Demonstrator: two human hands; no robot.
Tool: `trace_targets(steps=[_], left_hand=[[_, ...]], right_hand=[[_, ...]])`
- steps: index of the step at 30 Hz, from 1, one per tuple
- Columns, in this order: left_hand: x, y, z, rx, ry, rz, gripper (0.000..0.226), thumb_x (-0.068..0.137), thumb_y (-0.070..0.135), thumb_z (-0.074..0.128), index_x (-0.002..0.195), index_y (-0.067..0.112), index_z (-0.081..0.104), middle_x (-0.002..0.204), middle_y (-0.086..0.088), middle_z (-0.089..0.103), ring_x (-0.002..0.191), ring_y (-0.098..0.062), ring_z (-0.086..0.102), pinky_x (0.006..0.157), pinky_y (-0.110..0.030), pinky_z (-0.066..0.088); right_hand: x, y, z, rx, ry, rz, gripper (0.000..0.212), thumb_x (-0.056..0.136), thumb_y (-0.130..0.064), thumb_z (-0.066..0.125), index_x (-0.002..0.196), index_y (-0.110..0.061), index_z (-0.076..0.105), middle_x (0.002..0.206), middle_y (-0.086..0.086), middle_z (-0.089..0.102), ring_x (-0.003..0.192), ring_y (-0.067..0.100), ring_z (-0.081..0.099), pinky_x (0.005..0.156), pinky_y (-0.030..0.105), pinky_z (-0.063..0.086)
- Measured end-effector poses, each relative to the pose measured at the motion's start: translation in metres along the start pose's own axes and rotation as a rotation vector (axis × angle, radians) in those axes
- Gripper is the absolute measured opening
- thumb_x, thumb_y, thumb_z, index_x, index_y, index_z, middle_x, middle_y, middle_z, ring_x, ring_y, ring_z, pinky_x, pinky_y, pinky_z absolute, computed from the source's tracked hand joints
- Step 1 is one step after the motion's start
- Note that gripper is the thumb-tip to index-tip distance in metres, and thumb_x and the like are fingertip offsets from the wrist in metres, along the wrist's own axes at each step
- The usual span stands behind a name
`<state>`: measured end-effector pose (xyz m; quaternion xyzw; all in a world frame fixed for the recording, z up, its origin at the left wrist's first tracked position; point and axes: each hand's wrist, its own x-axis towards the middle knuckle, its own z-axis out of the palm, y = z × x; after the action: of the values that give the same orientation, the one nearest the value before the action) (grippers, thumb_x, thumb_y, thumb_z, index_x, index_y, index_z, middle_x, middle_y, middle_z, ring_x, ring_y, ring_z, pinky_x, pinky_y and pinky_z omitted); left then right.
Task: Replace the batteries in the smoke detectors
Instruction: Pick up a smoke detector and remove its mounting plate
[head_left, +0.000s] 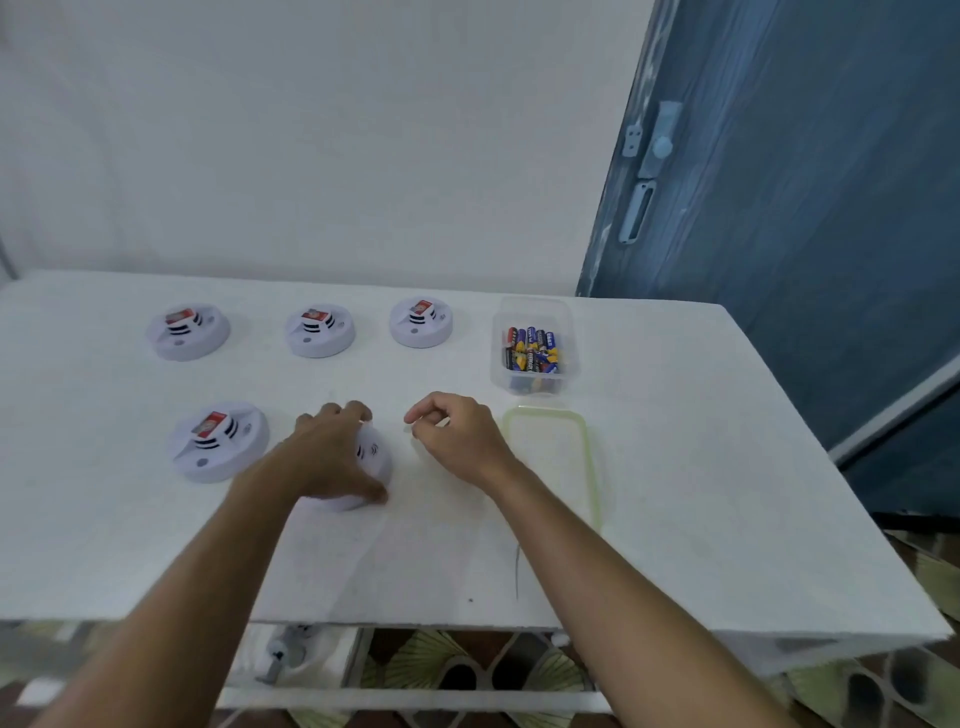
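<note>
Batteries (531, 349) in lidless tub (569, 317)

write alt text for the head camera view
A person's left hand grips a white smoke detector on a white table, the right hand curled beside it. Four more detectors sit around, with a clear tub of batteries and its lid to the right.

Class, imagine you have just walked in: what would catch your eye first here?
Probably the left hand clamped over a white smoke detector at the table's near middle. Next, the clear tub of colourful batteries at the right, with its green-rimmed lid lying just in front.
</note>
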<state>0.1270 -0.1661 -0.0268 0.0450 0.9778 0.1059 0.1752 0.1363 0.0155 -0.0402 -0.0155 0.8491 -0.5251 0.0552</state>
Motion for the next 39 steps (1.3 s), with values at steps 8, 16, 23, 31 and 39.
trace_targets(steps=[8, 16, 23, 31, 39], left_hand=[[-0.015, 0.013, -0.011, -1.119, 0.177, 0.097, 0.039, 0.072, 0.042, 0.057, 0.107, 0.028, 0.061, 0.104, 0.001, 0.066, 0.097, -0.028, 0.062, 0.076, -0.038, 0.05], [-0.024, 0.055, -0.003, -1.685, 0.183, 0.057, 0.054, 0.102, 0.049, 0.034, 0.098, 0.011, 0.071, 0.096, -0.01, 0.075, 0.087, -0.027, 0.072, 0.069, -0.036, 0.056], [-0.008, 0.064, -0.003, -1.06, 0.758, -0.11, 0.046, 0.093, 0.051, 0.056, 0.07, 0.011, 0.052, 0.071, 0.0, 0.06, 0.063, -0.011, 0.053, 0.045, -0.012, 0.039], [-0.006, 0.066, 0.008, -0.681, 0.792, 0.123, 0.042, 0.086, 0.059, 0.059, 0.084, 0.017, 0.065, 0.084, 0.018, 0.06, 0.088, -0.013, 0.054, 0.079, -0.03, 0.04], [-0.014, 0.085, 0.016, -0.681, 0.63, 0.13, 0.06, 0.071, 0.055, 0.077, 0.117, 0.021, 0.058, 0.112, 0.006, 0.053, 0.098, -0.011, 0.053, 0.075, -0.015, 0.039]], right_hand=[[0.009, -0.005, 0.016, 0.474, 0.142, 0.192, 0.039, 0.081, -0.042, 0.044, 0.111, -0.03, 0.065, 0.122, -0.005, 0.064, 0.11, 0.016, 0.061, 0.096, 0.031, 0.045], [0.009, -0.007, 0.001, 1.052, -0.064, 0.335, 0.06, 0.104, -0.046, 0.024, 0.122, -0.009, 0.069, 0.12, 0.017, 0.071, 0.11, 0.033, 0.065, 0.107, 0.046, 0.044], [0.002, -0.006, -0.014, 1.347, -0.271, 0.278, 0.052, 0.098, -0.041, 0.036, 0.127, -0.009, 0.065, 0.13, 0.022, 0.063, 0.113, 0.041, 0.06, 0.095, 0.054, 0.048], [-0.003, 0.001, -0.03, 1.357, -0.233, 0.34, 0.051, 0.094, -0.047, 0.044, 0.121, -0.014, 0.07, 0.125, 0.021, 0.067, 0.111, 0.04, 0.06, 0.103, 0.056, 0.044], [0.006, 0.005, -0.031, 1.341, -0.052, 0.306, 0.039, 0.088, -0.042, 0.044, 0.112, -0.025, 0.071, 0.111, 0.013, 0.067, 0.106, 0.035, 0.06, 0.077, 0.039, 0.053]])
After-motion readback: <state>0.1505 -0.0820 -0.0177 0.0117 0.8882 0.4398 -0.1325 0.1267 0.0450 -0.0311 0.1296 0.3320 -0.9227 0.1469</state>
